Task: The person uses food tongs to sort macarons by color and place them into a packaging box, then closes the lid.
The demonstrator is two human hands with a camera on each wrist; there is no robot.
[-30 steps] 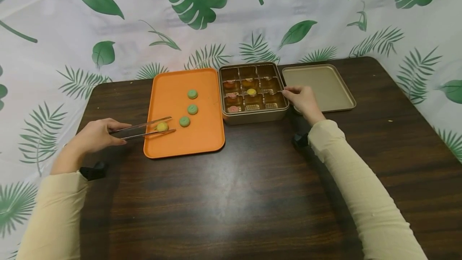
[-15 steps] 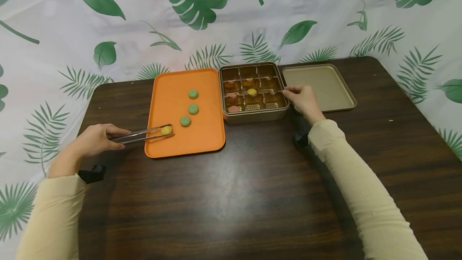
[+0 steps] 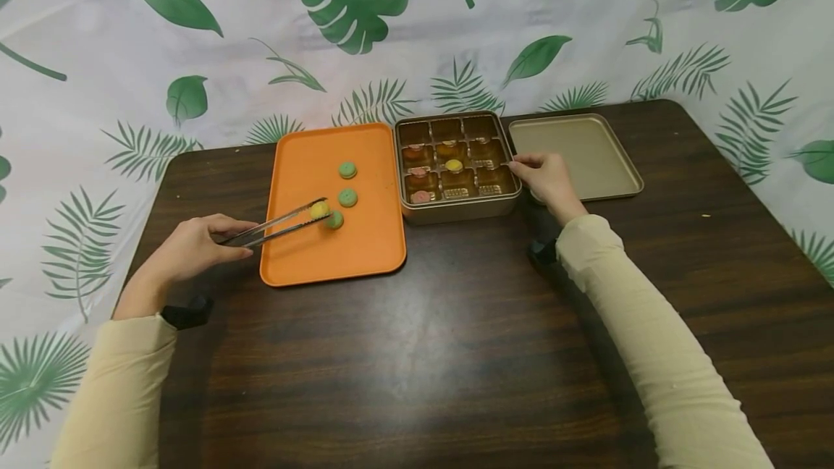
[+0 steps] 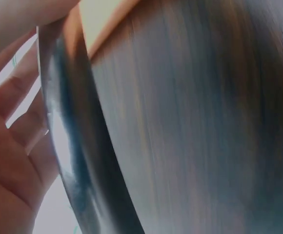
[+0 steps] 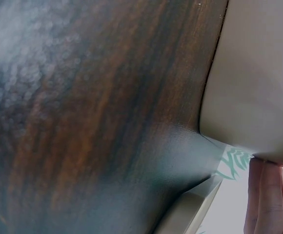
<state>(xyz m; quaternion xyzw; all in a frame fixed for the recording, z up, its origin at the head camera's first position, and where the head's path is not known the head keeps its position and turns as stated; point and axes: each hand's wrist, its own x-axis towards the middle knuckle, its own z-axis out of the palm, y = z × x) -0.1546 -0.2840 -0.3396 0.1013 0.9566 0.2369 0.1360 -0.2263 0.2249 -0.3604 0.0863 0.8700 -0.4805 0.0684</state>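
In the head view my left hand (image 3: 198,246) holds metal tongs (image 3: 284,231), whose tips pinch a yellow macaron (image 3: 319,210) over the orange tray (image 3: 352,259). The lower tong tip overlaps the nearest green macaron (image 3: 335,220); two more green macarons (image 3: 348,197) sit behind it. A bowed tong arm (image 4: 78,136) runs along my palm in the left wrist view. My right hand (image 3: 549,181) pinches the right rim of a gold tin box (image 3: 462,210) with a divided plastic insert. Inside are a yellow macaron (image 3: 454,165) and a pink macaron (image 3: 420,197), among others.
The tin's flat gold lid (image 3: 573,158) lies right of the box, behind my right hand. Tray, box and lid stand in a row along the back of the dark wooden table (image 3: 404,368). A leaf-print cloth (image 3: 417,13) hangs behind them.
The tongs have closed on the yellow macaron, and my left hand has carried it rightward and away from me toward the green macarons. My right hand stays at the box rim.
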